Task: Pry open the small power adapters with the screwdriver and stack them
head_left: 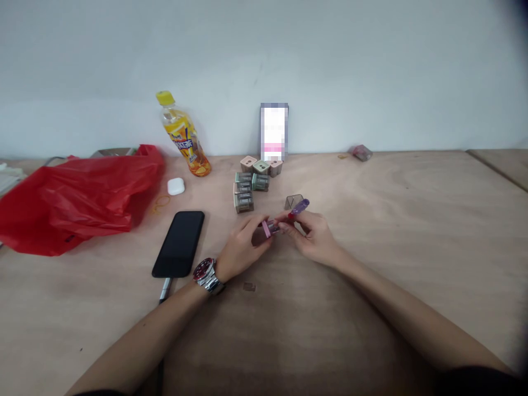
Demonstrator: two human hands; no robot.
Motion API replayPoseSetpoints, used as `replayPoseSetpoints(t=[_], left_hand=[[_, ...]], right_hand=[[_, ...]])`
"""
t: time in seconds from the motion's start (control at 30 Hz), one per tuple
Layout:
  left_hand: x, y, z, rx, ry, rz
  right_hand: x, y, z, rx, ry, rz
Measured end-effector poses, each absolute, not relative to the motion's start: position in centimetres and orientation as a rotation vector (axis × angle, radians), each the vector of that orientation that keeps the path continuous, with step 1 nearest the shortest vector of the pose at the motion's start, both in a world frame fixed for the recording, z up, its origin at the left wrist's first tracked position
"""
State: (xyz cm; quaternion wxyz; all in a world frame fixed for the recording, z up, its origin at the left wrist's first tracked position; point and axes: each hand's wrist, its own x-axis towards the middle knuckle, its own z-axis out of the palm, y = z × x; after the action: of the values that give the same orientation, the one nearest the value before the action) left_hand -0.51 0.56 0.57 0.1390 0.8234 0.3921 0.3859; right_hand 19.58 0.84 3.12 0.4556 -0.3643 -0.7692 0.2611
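My left hand (pixel 243 247) holds a small pink sharpener piece (pixel 267 228) between thumb and fingers. A screwdriver with a purple handle (pixel 300 207) and a red collar is in my right hand (pixel 313 236), whose fingertips meet at the pink piece. Just behind my hands stands a clear grey plastic box (pixel 293 201). Several small sharpeners with green or pink tops (pixel 244 202) are grouped behind my left hand. The screwdriver's tip is hidden by my fingers.
A black phone (pixel 179 245) with a cable lies left of my hands. Beyond it are a white case (pixel 176 186), a drink bottle (pixel 185 137) and a red bag (pixel 82 198). A lit phone (pixel 274 132) leans on the wall. A small wrapped item (pixel 362 153) lies back right.
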Motion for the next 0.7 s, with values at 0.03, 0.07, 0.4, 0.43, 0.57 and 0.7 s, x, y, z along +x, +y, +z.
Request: replayPoseSetpoints(t=[0.03,0.07,0.4,0.43,0.57,0.7], left_hand=[[-0.5,0.55,0.57,2.381,1.135,1.114],[-0.5,0.53,0.58,2.38,1.137,1.11],[-0.49,0.58,0.62,2.346,1.143,1.099],[-0.5,0.58,0.59,2.346,1.144,1.109],[-0.51,0.52,0.5,2.371,1.118,1.106],[-0.49,0.51,0.63,2.356,1.12,1.075]], right_hand=[[19.59,0.86,3.06,-0.912,-1.904,0.63],[19.54,0.9,2.98,-0.937,-1.905,0.605],[19.57,1.18,2.87,-0.951,-1.861,0.676],[19.62,1.15,2.9,-0.943,-1.869,0.674],[19.37,1.11,2.95,-0.989,-1.891,0.58],[19.07,1.12,2.86,-1.005,-1.839,0.554]])
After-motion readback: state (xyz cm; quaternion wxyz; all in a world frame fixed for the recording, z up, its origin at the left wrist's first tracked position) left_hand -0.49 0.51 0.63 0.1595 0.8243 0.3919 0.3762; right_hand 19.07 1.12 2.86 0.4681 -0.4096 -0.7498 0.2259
